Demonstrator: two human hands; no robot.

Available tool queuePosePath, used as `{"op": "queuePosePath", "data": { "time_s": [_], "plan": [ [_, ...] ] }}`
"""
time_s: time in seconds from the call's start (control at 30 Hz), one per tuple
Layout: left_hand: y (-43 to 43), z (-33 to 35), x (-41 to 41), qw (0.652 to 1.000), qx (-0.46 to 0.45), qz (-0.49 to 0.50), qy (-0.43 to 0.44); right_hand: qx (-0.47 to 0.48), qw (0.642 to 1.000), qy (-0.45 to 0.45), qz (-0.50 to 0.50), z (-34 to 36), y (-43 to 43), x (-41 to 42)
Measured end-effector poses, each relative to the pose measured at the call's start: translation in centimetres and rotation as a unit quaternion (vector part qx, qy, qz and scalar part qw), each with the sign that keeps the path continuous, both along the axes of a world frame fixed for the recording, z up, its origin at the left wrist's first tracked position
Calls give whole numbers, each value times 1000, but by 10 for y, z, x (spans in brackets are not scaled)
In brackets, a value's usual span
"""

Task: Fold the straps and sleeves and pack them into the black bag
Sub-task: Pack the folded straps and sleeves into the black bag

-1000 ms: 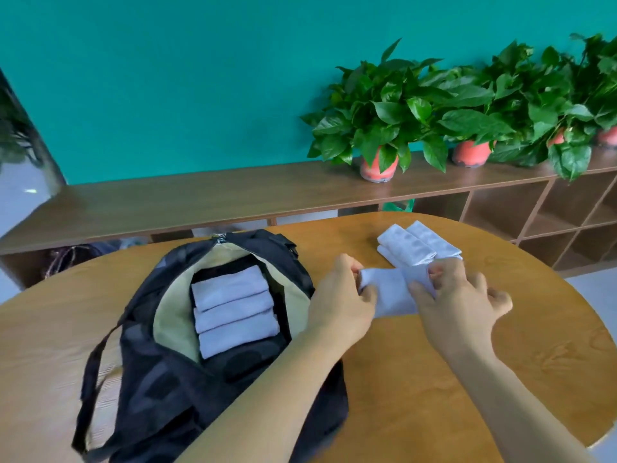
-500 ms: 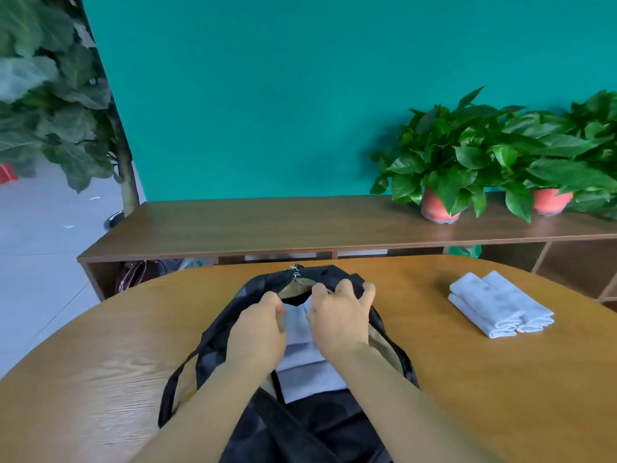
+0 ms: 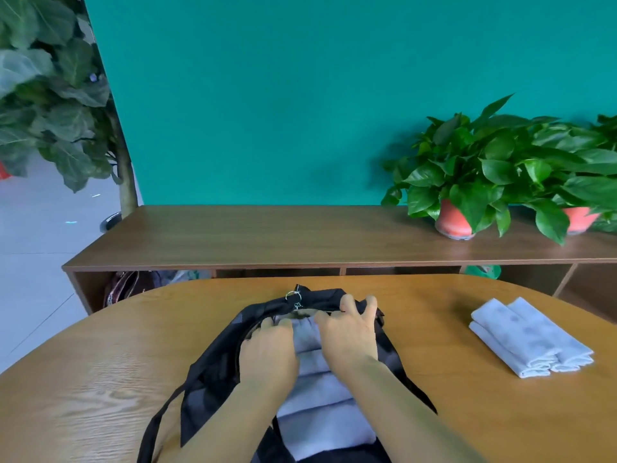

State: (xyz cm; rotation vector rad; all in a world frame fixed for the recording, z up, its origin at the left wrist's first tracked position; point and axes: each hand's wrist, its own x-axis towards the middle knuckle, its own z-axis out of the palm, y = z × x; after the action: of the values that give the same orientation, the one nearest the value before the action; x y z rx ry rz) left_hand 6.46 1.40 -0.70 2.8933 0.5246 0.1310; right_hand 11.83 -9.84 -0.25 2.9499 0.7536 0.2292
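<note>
head: single view | worn high, faces forward-down | near table (image 3: 100, 379) | wall behind

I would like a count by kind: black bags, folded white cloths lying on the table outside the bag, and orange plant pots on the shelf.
Black fabric bag: 1
Folded white cloths outside the bag: 2
Orange plant pots on the brown wooden shelf: 2
Total: 5

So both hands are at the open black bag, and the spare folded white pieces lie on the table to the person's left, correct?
Not quite: the head view shows the spare folded white pieces on the table to the person's right, not left. The left hand and right hand are indeed at the open black bag.
</note>
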Motion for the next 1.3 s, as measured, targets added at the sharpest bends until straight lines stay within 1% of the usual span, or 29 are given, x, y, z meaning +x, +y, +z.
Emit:
{"op": "queuePosePath", "data": {
  "time_s": [0.17, 0.3, 0.4, 0.5, 0.6, 0.63, 0.67, 0.73, 0.8, 0.83, 0.87, 0.93, 0.97, 1.03, 1.1, 1.2, 1.3],
  "plan": [
    [1, -3, -3, 996, 90, -2, 18, -36, 999, -25, 7, -5, -1, 4],
    [6, -1, -7, 994, 104, -10, 15, -30, 999, -40, 8, -10, 0, 4],
    [4, 0, -13, 993, 111, -32, 30, -57, 996, -56, 29, -9, 2, -8],
    [4, 2, -17, 988, 121, -60, 71, -100, 992, -36, 60, -6, 9, -27],
    [8, 2, -17, 981, 129, -65, 127, -115, 989, 9, 89, -5, 13, -31],
    [10, 3, -18, 979, 140, -66, 130, -116, 988, 19, 98, -5, 14, -29],
    [9, 5, -18, 980, 150, -73, 112, -114, 988, 27, 101, -4, 13, -28],
    [9, 13, -22, 984, 152, -92, 24, -103, 990, 29, 95, -3, 12, -26],
    [15, 25, -26, 974, 162, -105, -120, -99, 992, 17, 76, -1, 13, -29],
    [21, 27, -26, 968, 148, -94, -182, -93, 993, 6, 68, 0, 15, -32],
    [28, 28, -24, 964, 127, -67, -224, -88, 994, -8, 66, 1, 18, -35],
    [39, 31, -24, 983, 52, -11, -175, -73, 994, -28, 76, -2, 23, -41],
    [44, 28, -24, 992, -5, -1, -128, -62, 994, -24, 82, -5, 25, -42],
    [48, 24, -21, 997, -74, -12, -37, -40, 995, 20, 87, -10, 29, -41],
    [48, 24, -19, 995, -92, -33, 22, -31, 993, 79, 81, -12, 30, -35],
    [50, 28, -13, 990, -112, -36, 78, -33, 986, 147, 76, -16, 33, -28],
    [61, 29, -9, 982, -168, -40, 74, -36, 980, 180, 69, -18, 34, -23]
  ]
}}
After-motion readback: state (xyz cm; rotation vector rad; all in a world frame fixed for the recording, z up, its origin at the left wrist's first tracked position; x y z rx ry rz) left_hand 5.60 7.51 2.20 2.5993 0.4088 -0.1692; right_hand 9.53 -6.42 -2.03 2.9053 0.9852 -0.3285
